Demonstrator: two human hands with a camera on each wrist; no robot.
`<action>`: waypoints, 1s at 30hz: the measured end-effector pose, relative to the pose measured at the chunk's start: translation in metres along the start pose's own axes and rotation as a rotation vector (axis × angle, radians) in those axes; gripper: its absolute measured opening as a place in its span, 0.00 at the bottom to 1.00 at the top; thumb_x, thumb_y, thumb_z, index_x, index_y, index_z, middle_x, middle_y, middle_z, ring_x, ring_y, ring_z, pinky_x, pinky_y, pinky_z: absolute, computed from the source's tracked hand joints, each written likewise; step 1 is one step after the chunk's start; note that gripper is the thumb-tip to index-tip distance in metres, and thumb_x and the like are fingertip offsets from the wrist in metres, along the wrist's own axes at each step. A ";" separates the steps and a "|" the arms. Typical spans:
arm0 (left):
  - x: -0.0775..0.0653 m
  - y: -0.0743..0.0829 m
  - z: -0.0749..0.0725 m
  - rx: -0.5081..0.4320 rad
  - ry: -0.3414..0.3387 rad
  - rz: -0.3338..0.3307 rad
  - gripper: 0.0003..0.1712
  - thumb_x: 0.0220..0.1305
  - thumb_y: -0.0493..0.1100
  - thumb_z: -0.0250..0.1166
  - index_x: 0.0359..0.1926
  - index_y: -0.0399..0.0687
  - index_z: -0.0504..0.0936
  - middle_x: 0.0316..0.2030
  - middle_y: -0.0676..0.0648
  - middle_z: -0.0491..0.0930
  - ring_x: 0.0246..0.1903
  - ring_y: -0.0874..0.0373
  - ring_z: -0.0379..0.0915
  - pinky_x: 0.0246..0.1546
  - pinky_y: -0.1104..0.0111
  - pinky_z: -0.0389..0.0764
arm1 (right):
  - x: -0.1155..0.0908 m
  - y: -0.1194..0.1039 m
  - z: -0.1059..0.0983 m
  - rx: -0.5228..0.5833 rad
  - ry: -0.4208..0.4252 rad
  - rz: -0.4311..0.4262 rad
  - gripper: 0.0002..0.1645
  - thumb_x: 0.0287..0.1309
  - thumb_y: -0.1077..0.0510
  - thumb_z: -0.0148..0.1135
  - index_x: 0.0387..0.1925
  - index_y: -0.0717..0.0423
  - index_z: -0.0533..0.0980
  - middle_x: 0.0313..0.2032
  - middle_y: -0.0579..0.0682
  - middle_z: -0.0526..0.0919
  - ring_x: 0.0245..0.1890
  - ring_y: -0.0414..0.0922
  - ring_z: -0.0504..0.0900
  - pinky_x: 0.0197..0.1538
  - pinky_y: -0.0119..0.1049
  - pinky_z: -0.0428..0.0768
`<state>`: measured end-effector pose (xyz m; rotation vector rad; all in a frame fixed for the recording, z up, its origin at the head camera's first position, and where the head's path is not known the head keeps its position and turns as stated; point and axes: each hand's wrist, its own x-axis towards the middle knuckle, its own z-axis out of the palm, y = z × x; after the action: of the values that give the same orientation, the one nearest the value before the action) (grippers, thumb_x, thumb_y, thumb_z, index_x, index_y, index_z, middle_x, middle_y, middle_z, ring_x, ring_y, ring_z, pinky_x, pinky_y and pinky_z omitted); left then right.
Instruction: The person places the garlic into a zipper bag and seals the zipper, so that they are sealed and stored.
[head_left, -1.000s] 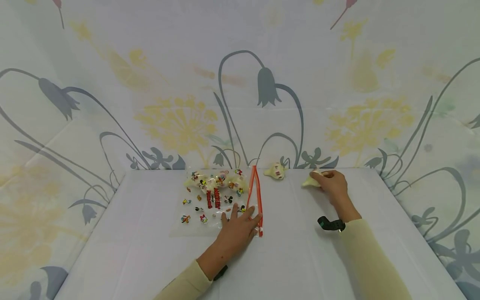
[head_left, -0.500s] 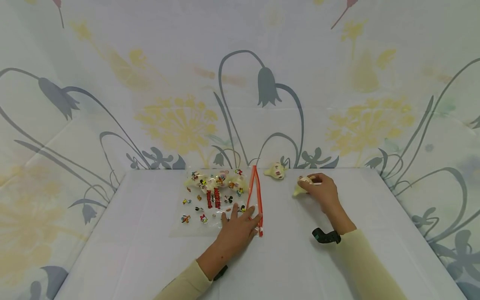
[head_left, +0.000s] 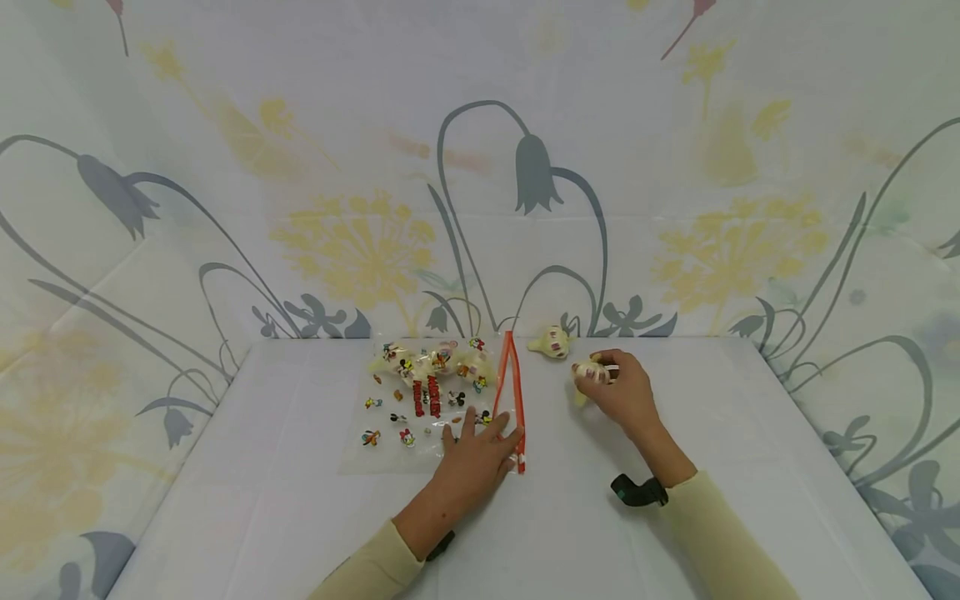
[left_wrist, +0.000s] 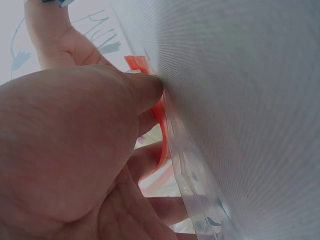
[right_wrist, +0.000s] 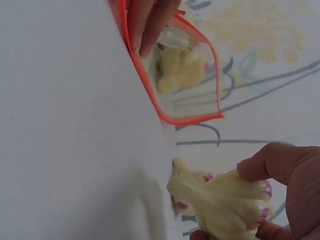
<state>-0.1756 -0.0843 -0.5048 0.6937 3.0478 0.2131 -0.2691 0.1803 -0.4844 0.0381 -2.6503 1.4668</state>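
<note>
Now the hands are apart. To the right of the left hand [head_left: 474, 462], the right hand [head_left: 628, 393] pinches a garlic bulb [right_wrist: 222, 202]; a second bulb [head_left: 555, 342] lies ahead, between them. The pinched one looks light, hard and slick, so its fat middle seems best to hold. The left hand, spread wide, rests on a clear bag [head_left: 429, 403], which looks thin and floppy.

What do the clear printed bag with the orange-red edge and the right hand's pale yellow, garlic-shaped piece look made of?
Clear printed bag with orange-red edge: probably thin, glossy plastic film; transparent, with creases.
Pale yellow, garlic-shaped piece: perhaps moulded plastic or rubber, smooth and slightly shiny, given soft highlights along its ridges; I cannot tell which.
</note>
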 end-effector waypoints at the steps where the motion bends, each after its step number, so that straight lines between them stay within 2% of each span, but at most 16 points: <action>1: 0.000 0.000 0.000 -0.003 -0.005 -0.003 0.27 0.79 0.55 0.62 0.75 0.64 0.76 0.77 0.51 0.69 0.76 0.27 0.59 0.62 0.27 0.70 | -0.001 -0.001 0.002 -0.005 -0.005 -0.020 0.30 0.61 0.56 0.75 0.60 0.66 0.76 0.60 0.64 0.77 0.54 0.58 0.79 0.46 0.36 0.80; 7: 0.000 0.000 -0.001 -0.008 -0.002 -0.007 0.27 0.78 0.55 0.63 0.75 0.64 0.76 0.77 0.51 0.69 0.75 0.27 0.59 0.62 0.27 0.70 | -0.002 -0.005 0.019 -0.075 -0.055 -0.148 0.31 0.58 0.59 0.75 0.60 0.67 0.75 0.57 0.63 0.77 0.55 0.58 0.79 0.54 0.49 0.82; 10: 0.000 0.000 -0.001 -0.010 -0.006 -0.010 0.28 0.79 0.55 0.63 0.75 0.64 0.76 0.77 0.51 0.69 0.75 0.27 0.59 0.62 0.27 0.70 | -0.001 -0.005 0.028 -0.080 -0.084 -0.201 0.31 0.56 0.60 0.75 0.60 0.65 0.76 0.57 0.62 0.77 0.54 0.58 0.79 0.56 0.53 0.83; 21: 0.001 0.000 0.001 0.007 0.002 -0.006 0.28 0.78 0.56 0.63 0.75 0.65 0.76 0.76 0.51 0.69 0.75 0.27 0.60 0.61 0.27 0.70 | 0.000 -0.010 0.051 -0.077 -0.150 -0.358 0.28 0.52 0.63 0.78 0.56 0.59 0.81 0.56 0.56 0.80 0.50 0.51 0.80 0.53 0.50 0.83; 30: 0.000 0.000 -0.001 0.003 0.003 -0.004 0.27 0.78 0.55 0.64 0.74 0.65 0.77 0.76 0.51 0.70 0.74 0.26 0.60 0.60 0.26 0.71 | 0.000 -0.017 0.066 -0.085 -0.201 -0.415 0.28 0.53 0.65 0.79 0.56 0.60 0.81 0.58 0.56 0.80 0.56 0.53 0.81 0.56 0.52 0.84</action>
<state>-0.1753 -0.0842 -0.5037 0.6877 3.0528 0.2099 -0.2734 0.1154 -0.5043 0.7150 -2.6304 1.2679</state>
